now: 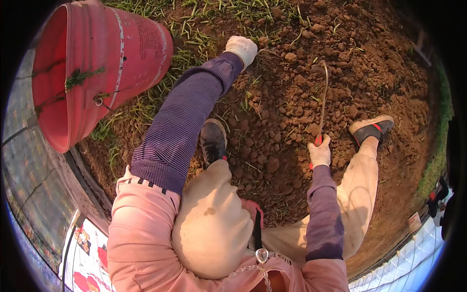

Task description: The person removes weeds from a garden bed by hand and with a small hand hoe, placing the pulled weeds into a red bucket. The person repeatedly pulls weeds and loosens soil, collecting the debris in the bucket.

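Note:
My left hand (242, 50), in a pale glove, is closed at the edge of the green plants (199, 42). Thin roots or dry stems show just beyond its fingers, so it seems to grip a small plant. In my right hand (320, 151), also gloved, is the red handle of a hand tool with a long, thin metal shank (324, 98). The shank's hooked tip lies over the loose brown soil (271, 120). A striped dark sleeve covers each forearm.
A large pink-red plastic bucket (142, 47) lies tipped on its side at the upper left, with a green sprig on its rim. My shoes (213, 141) rest on the clods. A plastic-sheet wall (36, 171) borders the left side. Grass (439, 157) runs along the right.

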{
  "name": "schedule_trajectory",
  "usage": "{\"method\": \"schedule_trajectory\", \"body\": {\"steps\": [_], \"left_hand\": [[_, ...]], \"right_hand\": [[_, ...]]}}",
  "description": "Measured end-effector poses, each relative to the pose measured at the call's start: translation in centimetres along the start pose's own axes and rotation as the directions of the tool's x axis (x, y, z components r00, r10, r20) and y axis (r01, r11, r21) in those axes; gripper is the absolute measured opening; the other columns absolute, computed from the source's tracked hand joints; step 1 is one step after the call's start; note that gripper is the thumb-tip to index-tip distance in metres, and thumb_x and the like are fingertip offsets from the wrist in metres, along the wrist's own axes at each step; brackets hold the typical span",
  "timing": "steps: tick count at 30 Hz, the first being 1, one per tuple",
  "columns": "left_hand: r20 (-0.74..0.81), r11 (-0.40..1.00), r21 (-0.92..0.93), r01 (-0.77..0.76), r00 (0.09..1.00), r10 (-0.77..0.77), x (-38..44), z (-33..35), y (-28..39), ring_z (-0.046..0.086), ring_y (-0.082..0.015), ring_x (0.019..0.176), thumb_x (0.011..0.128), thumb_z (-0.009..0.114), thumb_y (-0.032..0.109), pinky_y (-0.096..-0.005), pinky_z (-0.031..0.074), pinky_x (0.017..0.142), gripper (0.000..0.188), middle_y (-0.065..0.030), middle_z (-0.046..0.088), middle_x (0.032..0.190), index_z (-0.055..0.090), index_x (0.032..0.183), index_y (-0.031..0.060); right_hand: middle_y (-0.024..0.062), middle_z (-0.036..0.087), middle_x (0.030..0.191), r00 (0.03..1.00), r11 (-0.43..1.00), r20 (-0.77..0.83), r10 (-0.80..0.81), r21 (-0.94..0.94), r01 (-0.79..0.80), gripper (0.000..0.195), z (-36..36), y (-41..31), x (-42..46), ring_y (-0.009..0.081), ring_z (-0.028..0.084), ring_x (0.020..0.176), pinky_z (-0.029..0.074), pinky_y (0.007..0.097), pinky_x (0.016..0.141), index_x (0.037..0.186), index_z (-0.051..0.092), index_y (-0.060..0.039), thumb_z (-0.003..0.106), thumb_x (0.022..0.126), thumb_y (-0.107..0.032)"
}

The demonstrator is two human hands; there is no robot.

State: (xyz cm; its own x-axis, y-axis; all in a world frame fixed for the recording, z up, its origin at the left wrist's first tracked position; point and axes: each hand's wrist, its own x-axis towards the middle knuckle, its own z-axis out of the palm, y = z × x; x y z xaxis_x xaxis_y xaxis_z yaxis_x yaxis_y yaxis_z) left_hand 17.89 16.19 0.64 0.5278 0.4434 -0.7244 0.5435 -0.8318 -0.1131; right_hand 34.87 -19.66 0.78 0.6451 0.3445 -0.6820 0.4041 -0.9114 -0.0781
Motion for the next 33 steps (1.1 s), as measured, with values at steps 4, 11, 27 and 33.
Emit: {"method": "schedule_trajectory", "body": {"steps": [4, 11, 27, 33], "left_hand": [[0.025, 0.945, -0.321, 0.059, 0.998, -0.054, 0.0, 0.6, 0.6, 0.065, -0.0297, 0.091, 0.085, 0.056, 0.030, -0.0442, 0.053, 0.073, 0.031, -0.0092, 0.068, 0.097, 0.068, 0.105, 0.0093], [-0.111, 0.954, -0.230, -0.194, 0.979, 0.172, -3.9, 0.7, 3.0, 0.060, -0.0298, 0.100, 0.084, 0.059, 0.025, -0.0411, 0.051, 0.079, 0.027, -0.0124, 0.061, 0.108, 0.062, 0.105, 0.0077], [-0.061, 0.808, -0.587, 0.051, 0.992, -0.107, -0.7, 0.3, 0.2, 0.061, -0.0332, 0.097, 0.087, 0.056, 0.036, -0.0423, 0.049, 0.081, 0.038, -0.0156, 0.065, 0.099, 0.060, 0.108, 0.0047], [-0.092, 0.983, -0.014, -0.183, 0.979, 0.181, -1.7, -1.7, -0.6, 0.057, -0.0282, 0.106, 0.082, 0.060, 0.025, -0.0408, 0.049, 0.082, 0.034, -0.0126, 0.057, 0.119, 0.061, 0.113, 0.0099]], "right_hand": [[0.0234, 0.064, 0.093, 1.000, 1.000, 0.003, 0.008, -0.029, -0.008, 0.070, -0.1, 0.2, 0.1, 0.0398, 0.062, 0.089, 0.047, 0.0456, 0.079, 0.136, 0.028, -0.0116, 0.061, 0.077, -0.031], [0.0221, 0.064, 0.102, 0.999, 1.000, 0.020, 0.029, -0.011, -0.029, 0.066, -0.2, -0.1, -0.1, 0.0402, 0.061, 0.097, 0.047, 0.0453, 0.082, 0.132, 0.033, -0.0137, 0.064, 0.076, -0.031], [0.0229, 0.064, 0.093, 1.000, 1.000, 0.018, -0.006, -0.024, 0.007, 0.065, -0.2, 0.0, 0.1, 0.0396, 0.063, 0.087, 0.048, 0.0466, 0.077, 0.134, 0.029, -0.0117, 0.061, 0.079, -0.027], [0.0234, 0.063, 0.093, 0.999, 1.000, 0.043, 0.016, -0.022, -0.015, 0.067, -0.2, 0.2, 0.1, 0.0401, 0.063, 0.087, 0.048, 0.0459, 0.077, 0.134, 0.028, -0.0123, 0.062, 0.079, -0.027]]}}
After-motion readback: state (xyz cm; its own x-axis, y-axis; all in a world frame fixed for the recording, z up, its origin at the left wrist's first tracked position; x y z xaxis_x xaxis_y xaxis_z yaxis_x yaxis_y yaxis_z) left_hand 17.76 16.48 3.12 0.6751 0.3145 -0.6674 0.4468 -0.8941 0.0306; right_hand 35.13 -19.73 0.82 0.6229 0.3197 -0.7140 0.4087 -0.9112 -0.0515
